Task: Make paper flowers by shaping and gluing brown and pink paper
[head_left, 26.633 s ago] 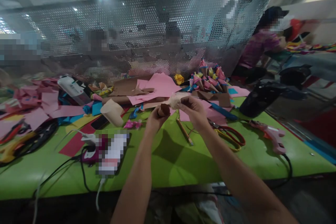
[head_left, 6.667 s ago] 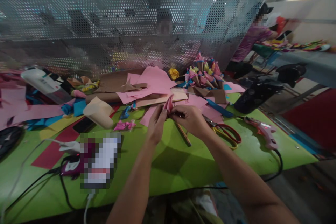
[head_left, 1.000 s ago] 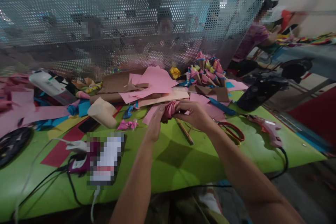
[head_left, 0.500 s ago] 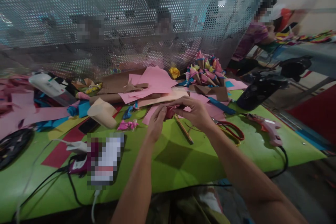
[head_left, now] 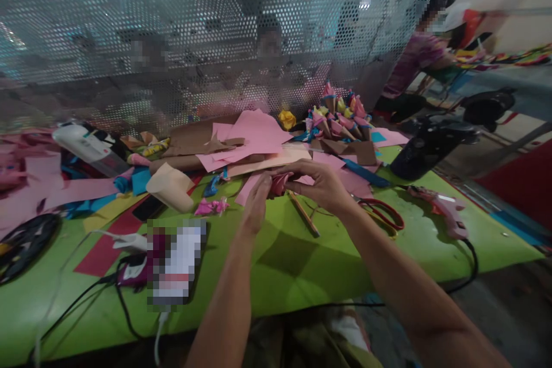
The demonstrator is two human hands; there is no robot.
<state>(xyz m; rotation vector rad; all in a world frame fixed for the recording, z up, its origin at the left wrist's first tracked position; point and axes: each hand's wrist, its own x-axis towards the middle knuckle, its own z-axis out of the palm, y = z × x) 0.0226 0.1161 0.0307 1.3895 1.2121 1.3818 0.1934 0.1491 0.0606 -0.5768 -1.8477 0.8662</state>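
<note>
Between my two hands is a small dark pink folded paper piece (head_left: 280, 183), shaped somewhat like a flower. My left hand (head_left: 257, 198) closes on its left side, thumb against the paper. Curving over from the right, my right hand (head_left: 317, 181) pinches the other side with thumb and fingers. The piece is held above the green table (head_left: 297, 282), and its underside is partly hidden. Just below my right hand lies a pencil (head_left: 305, 215). Behind my hands are pink paper sheets (head_left: 254, 135). Red-and-yellow-handled scissors (head_left: 383, 213) rest near my right wrist.
A pink glue gun (head_left: 444, 210) and a dark tumbler (head_left: 425, 152) stand at right. Paper cones (head_left: 338, 118) are piled behind. A phone (head_left: 179, 264), a power strip (head_left: 131, 273) and cables lie left. A perforated metal panel (head_left: 194, 86) backs the table. Another person (head_left: 418, 57) sits far right.
The fingers have shifted slightly around the paper piece, so more of its folds show between my hands. The whole view has moved a little; the table things stay put.
</note>
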